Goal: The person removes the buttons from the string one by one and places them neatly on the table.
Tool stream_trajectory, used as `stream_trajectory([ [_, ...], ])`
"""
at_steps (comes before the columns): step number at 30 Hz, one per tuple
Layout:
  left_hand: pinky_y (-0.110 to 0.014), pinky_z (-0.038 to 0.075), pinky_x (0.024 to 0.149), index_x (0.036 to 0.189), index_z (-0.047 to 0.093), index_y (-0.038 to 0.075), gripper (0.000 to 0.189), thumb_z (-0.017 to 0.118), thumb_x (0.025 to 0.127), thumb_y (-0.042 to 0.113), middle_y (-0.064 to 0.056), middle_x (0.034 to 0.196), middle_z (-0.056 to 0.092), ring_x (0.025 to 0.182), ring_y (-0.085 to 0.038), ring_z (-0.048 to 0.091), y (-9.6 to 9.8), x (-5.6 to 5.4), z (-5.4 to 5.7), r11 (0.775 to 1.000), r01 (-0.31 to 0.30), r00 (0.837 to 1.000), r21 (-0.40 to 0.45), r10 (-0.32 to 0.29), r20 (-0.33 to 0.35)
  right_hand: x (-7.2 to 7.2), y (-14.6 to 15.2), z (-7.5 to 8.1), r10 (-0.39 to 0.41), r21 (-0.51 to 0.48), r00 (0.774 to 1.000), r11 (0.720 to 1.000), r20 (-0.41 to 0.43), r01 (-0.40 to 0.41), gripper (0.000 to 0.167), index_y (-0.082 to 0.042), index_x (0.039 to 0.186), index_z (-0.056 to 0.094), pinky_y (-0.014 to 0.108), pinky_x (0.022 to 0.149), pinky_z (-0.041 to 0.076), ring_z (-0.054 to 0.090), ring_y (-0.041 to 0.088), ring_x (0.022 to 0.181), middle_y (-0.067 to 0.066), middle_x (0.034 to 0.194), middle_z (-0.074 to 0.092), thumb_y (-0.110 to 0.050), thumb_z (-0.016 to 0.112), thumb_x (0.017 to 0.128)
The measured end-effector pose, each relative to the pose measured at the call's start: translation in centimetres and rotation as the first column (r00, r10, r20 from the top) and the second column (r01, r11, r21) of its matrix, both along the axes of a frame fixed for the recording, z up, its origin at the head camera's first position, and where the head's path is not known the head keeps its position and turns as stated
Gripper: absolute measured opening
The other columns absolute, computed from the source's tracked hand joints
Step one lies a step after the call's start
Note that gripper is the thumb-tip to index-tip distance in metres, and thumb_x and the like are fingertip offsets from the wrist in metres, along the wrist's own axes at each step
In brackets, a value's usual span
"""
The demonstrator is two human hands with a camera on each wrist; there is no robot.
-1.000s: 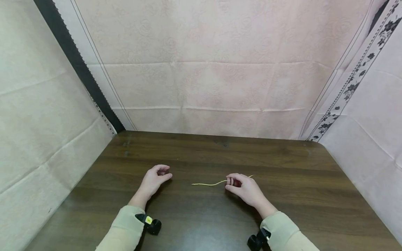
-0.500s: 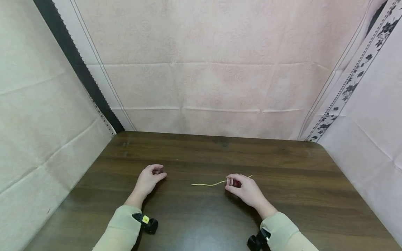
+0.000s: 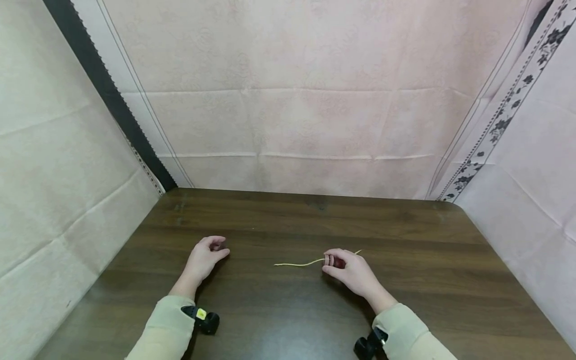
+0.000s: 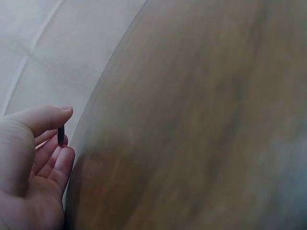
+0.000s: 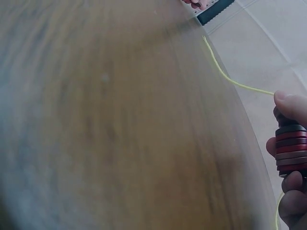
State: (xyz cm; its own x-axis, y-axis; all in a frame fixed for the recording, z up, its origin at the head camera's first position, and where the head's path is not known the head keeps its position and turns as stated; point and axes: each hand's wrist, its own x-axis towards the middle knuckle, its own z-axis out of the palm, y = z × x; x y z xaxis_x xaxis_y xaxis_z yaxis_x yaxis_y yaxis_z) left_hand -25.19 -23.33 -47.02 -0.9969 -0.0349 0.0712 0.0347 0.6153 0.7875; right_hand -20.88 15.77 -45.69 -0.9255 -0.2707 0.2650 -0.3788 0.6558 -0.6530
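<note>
Head view shows two hands well apart over the brown bench (image 3: 270,310). At right, the right hand (image 3: 352,272) grips a stack of red and dark discs (image 5: 291,148); a yellow string (image 3: 297,264) runs out left from it, with a short end past the hand's far side. At left, the left hand (image 3: 201,260) pinches a thin dark piece (image 4: 61,136) between thumb and fingers.

The table (image 3: 270,300) looks like glossy wood, the backdrop (image 3: 297,120) matt cloth, the discs (image 5: 291,148) smooth.
</note>
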Motion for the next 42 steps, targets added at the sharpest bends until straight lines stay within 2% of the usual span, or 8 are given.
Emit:
stream_trajectory([
  [10,-0.045,0.042,0.087,0.119,0.058,0.0,0.037,0.066,0.087,0.016,-0.017,0.113,0.053,0.101,-0.029,0.051,-0.9,-0.2,0.3,0.999,-0.035,0.999,-0.032,0.035,0.006,-0.3,0.0,0.0,-0.001,0.011,1.0,1.0,0.0,0.001,0.018,-0.021,0.097,0.066,0.027,0.068,0.043,0.05,0.008,0.072,-0.015,0.078,0.054,-0.025,0.074,0.081],
  [16,-0.047,0.041,0.088,0.119,0.058,-0.001,0.037,0.065,0.087,0.016,-0.019,0.114,0.053,0.102,-0.031,0.05,-1.4,-0.4,0.2,0.999,-0.036,0.999,-0.039,0.036,-0.006,-0.3,0.0,0.1,0.001,0.008,1.0,1.0,-0.008,-0.001,0.016,-0.023,0.095,0.065,0.027,0.067,0.042,0.05,0.008,0.071,-0.015,0.077,0.054,-0.025,0.074,0.081],
  [28,-0.049,0.041,0.088,0.119,0.057,-0.003,0.037,0.065,0.087,0.016,-0.022,0.115,0.051,0.102,-0.034,0.051,-2.2,-0.5,0.3,0.991,-0.047,0.999,-0.123,0.046,-0.013,-0.3,0.1,-0.2,-0.007,0.005,1.0,1.0,0.022,0.007,0.019,-0.022,0.098,0.066,0.028,0.07,0.044,0.051,0.008,0.073,-0.015,0.078,0.055,-0.027,0.074,0.081],
  [34,-0.049,0.041,0.088,0.119,0.058,-0.004,0.037,0.064,0.087,0.014,-0.023,0.116,0.051,0.102,-0.035,0.051,-2.6,-0.5,0.5,0.985,-0.043,0.999,-0.168,0.041,-0.016,-0.4,0.1,-0.2,-0.007,0.007,1.0,1.0,0.012,0.006,0.02,-0.021,0.098,0.066,0.028,0.069,0.043,0.05,0.009,0.073,-0.015,0.078,0.054,-0.026,0.074,0.081],
  [42,-0.051,0.04,0.087,0.116,0.059,-0.005,0.035,0.065,0.086,0.011,-0.025,0.116,0.051,0.101,-0.036,0.05,-3.3,-0.7,0.6,0.967,-0.009,1.0,-0.253,0.002,-0.027,-0.3,0.1,-0.2,-0.001,-0.008,1.0,1.0,0.018,0.001,0.019,-0.021,0.097,0.066,0.027,0.068,0.043,0.05,0.008,0.072,-0.014,0.078,0.054,-0.027,0.074,0.081],
])
